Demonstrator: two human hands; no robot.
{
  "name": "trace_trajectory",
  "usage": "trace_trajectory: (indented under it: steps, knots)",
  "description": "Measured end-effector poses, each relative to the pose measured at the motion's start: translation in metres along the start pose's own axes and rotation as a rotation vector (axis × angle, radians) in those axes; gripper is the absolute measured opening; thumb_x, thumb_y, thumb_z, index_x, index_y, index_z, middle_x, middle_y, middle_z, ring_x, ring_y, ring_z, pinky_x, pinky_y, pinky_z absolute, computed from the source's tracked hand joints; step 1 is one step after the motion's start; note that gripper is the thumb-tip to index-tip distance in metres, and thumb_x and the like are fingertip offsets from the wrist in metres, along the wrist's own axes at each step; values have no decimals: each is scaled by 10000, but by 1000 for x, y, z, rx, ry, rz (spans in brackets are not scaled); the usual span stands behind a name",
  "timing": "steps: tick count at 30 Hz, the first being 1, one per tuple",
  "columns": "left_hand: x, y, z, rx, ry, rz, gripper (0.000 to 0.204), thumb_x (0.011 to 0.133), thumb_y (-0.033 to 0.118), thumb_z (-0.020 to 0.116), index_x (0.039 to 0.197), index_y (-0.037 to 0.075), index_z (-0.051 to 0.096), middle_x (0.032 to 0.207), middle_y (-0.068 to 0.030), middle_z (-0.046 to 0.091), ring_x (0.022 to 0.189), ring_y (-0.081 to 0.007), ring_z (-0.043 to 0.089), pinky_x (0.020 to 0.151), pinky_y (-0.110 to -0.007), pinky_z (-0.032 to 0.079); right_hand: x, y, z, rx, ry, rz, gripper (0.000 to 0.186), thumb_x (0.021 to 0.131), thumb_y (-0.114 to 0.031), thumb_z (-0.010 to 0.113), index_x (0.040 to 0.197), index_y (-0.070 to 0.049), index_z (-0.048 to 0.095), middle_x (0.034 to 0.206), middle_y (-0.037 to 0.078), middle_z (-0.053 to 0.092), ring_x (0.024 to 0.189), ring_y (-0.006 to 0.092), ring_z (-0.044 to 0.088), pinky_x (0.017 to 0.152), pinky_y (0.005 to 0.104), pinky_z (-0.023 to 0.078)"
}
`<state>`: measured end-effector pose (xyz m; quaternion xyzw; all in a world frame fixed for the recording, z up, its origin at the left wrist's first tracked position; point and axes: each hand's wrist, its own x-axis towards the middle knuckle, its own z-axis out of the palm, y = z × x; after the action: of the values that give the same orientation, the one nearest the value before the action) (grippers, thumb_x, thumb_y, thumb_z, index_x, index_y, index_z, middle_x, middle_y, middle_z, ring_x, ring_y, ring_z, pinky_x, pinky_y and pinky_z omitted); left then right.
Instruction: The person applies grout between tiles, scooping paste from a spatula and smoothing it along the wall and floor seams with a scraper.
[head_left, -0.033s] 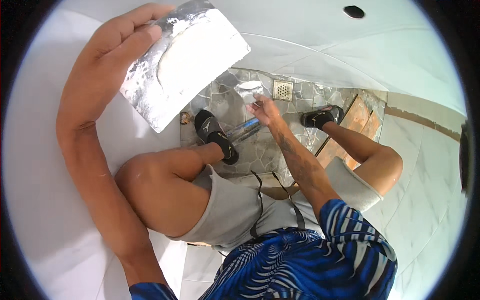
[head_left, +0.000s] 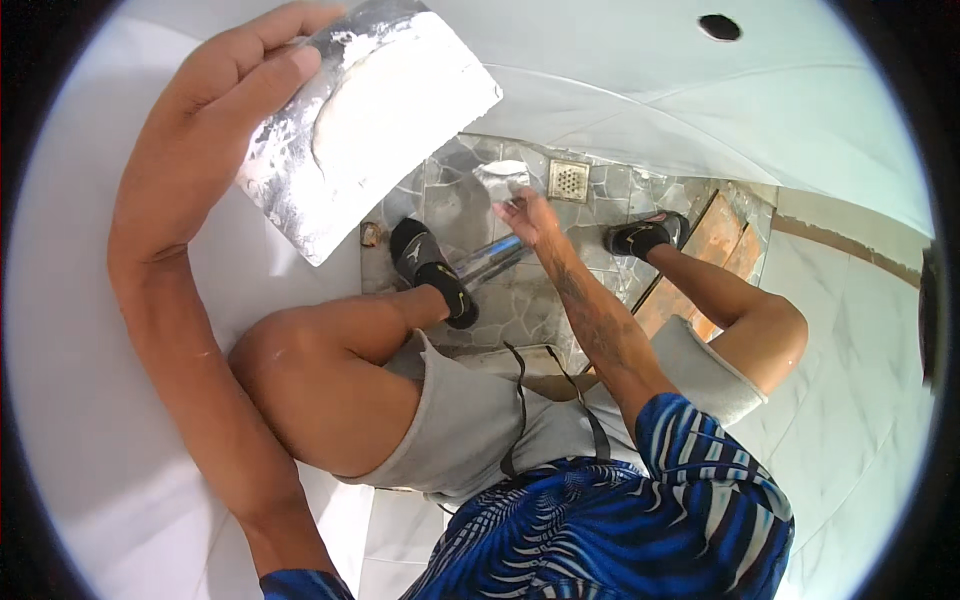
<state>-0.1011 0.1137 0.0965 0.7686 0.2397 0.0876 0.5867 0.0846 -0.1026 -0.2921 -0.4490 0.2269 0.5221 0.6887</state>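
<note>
In front | left hand (head_left: 215, 120), wrist bent, grips plate (head_left: 390, 120) | right hand (head_left: 530, 214), arm extended, pinches blade (head_left: 500, 181)

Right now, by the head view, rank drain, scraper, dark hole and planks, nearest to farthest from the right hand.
1. Scraper, in the right hand
2. Drain, ahead and right
3. Planks, farther right
4. Dark hole, upper right

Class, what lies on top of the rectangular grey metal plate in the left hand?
Thick white paste covers much of the rectangular grey metal plate; smeared grey patches show near the left hand. The metal beneath the paste is hidden.
</note>
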Motion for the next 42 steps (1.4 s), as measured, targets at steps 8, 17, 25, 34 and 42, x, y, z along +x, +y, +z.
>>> trace_trajectory:
  steps: [8,17,25,34,42]
  knots:
    - [-7,-4,-3,176,142,-45,389,942,170,462,1273,-33,492,1014,-108,641,881,-113,626,770,-203,489,73,4,22,-38,-12,-63,263,932,-104,458,1114,85,480,1049,201,545,949,306,566,785,418,563]
    - [1,0,0,125,58,-41,400,922,167,447,1250,-61,479,1018,-122,631,879,-116,618,758,-208,475,116,-12,13,-23,5,-81,274,943,-78,436,1158,87,475,1152,221,530,1040,326,537,875,417,536]
    - [10,3,5,-4,-18,-22,413,920,173,433,1256,-66,472,1034,-127,622,894,-117,609,781,-214,463,122,-17,-15,-119,-85,-187,274,960,-77,435,1170,97,448,1134,211,519,1032,319,534,900,458,530]
    - [-7,-3,-11,162,47,-26,404,940,163,408,1270,-60,470,1067,-119,624,912,-119,612,804,-215,469,123,70,63,148,-17,53,274,963,-70,431,1172,107,431,1151,215,535,1052,327,556,852,452,546]
    - [-1,-3,-9,182,44,-17,405,943,169,416,1282,-45,475,1097,-145,627,946,-133,627,825,-214,486,141,52,55,168,-164,-71,245,961,-76,438,1159,66,464,1058,150,559,935,312,588,867,477,524]
